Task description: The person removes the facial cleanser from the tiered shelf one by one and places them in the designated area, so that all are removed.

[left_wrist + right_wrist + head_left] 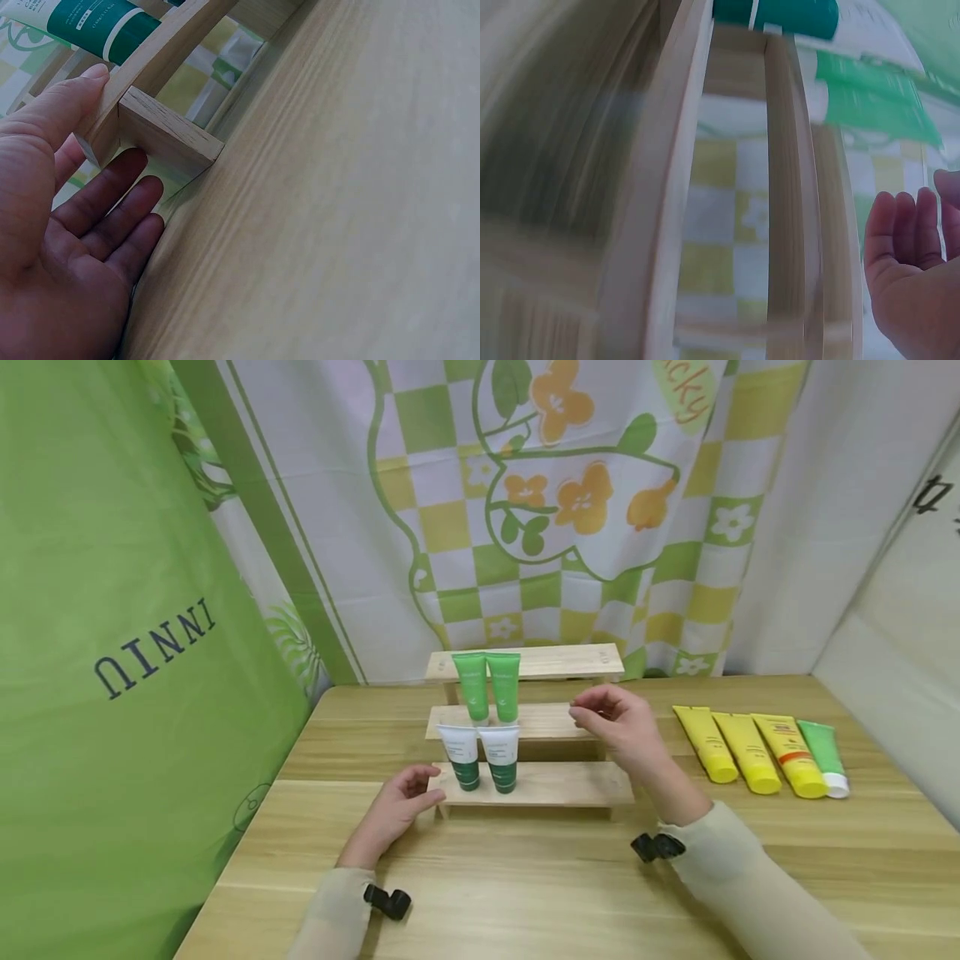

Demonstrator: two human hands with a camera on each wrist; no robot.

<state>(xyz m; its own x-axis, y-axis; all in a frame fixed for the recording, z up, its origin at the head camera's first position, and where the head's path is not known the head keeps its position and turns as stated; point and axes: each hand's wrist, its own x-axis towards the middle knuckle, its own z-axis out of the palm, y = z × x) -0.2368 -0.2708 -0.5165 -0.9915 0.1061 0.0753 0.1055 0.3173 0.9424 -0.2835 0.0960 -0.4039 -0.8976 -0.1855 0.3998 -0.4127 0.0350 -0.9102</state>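
A three-tier wooden stand (570,783) is on the table. My left hand (397,806) holds the left end of its lowest step. In the left wrist view, the thumb (90,79) lies along the board's edge and the other fingers curve beneath, beside the leg. Two white and dark-green tubes (460,758) stand on the lowest step, close to that hand. Behind them, two bright green tubes (504,687) stand on the middle step. My right hand (621,722) hovers by the right end of the middle step, fingers loosely bent and holding nothing.
To the right, three yellow tubes (745,752) and a green tube with a white cap (825,756) lie side by side on the wooden table (525,877). A patterned curtain (525,585) hangs behind the stand, and a green cloth (112,760) hangs at left.
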